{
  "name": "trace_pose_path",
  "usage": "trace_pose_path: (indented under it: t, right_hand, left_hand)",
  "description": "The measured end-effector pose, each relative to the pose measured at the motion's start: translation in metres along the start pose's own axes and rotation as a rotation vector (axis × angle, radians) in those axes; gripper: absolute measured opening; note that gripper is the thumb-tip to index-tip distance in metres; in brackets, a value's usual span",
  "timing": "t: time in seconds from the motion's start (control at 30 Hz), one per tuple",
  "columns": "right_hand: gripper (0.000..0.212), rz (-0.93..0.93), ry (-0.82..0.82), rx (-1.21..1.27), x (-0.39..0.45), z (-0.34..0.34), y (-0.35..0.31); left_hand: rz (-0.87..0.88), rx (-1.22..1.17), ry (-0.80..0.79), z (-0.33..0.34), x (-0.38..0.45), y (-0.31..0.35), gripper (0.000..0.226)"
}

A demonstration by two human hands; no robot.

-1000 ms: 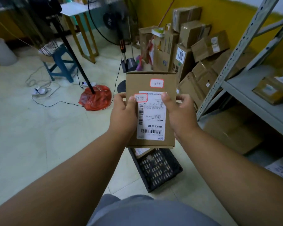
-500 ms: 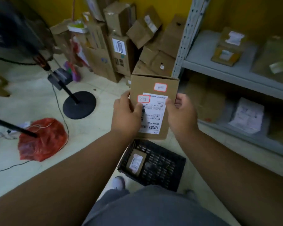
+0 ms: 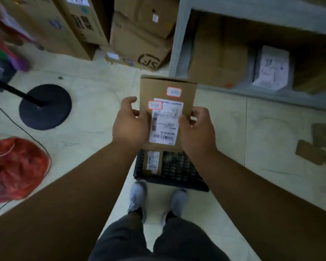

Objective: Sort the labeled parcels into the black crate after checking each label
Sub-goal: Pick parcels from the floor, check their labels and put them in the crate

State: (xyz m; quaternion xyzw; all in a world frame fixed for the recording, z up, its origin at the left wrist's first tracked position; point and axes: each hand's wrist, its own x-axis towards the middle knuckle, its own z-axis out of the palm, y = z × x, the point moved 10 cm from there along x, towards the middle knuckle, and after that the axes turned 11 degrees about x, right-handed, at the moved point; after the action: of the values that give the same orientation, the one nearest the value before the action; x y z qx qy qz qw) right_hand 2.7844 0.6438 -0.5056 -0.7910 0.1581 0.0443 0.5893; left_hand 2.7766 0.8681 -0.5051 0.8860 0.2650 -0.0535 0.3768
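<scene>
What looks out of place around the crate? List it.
Loose cardboard scraps lie scattered on the floor at far right, away from the box stacks. A crumpled red bag sits on the floor at left. The parcel in the black crate lies flat.

Matt cardboard parcel (image 3: 167, 91), paper label (image 3: 166, 123); black plastic lattice crate (image 3: 179, 172)

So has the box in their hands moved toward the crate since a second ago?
Yes. The box now hangs directly above the crate, its lower edge overlapping the crate's far rim; earlier it sat further up and away from it.
</scene>
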Motion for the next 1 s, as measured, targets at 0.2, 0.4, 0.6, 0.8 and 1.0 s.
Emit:
trace_pose_path:
  t: [0.2, 0.4, 0.6, 0.8, 1.0]
  right_hand:
    - [0.025, 0.179, 0.036, -0.042, 0.014, 0.054, 0.176]
    - [0.025, 0.336, -0.008, -0.147, 0.014, 0.108, 0.354]
    - [0.022, 0.415, 0.009, -0.204, 0.058, 0.154, 0.488]
    - [0.024, 0.556, 0.001, -0.14, 0.075, 0.185, 0.593]
    - [0.027, 0.642, -0.108, -0.183, 0.071, 0.22, 0.639]
  left_hand:
    - [-0.072, 0.059, -0.15, 0.143, 0.011, -0.126, 0.027]
    - [-0.057, 0.155, -0.346, 0.272, 0.016, -0.259, 0.026]
    - [-0.114, 0.281, -0.513, 0.384, 0.06, -0.354, 0.033]
    - [-0.246, 0.301, -0.576, 0.451, 0.087, -0.418, 0.046]
    - [-0.38, 0.171, -0.587, 0.47, 0.076, -0.451, 0.033]
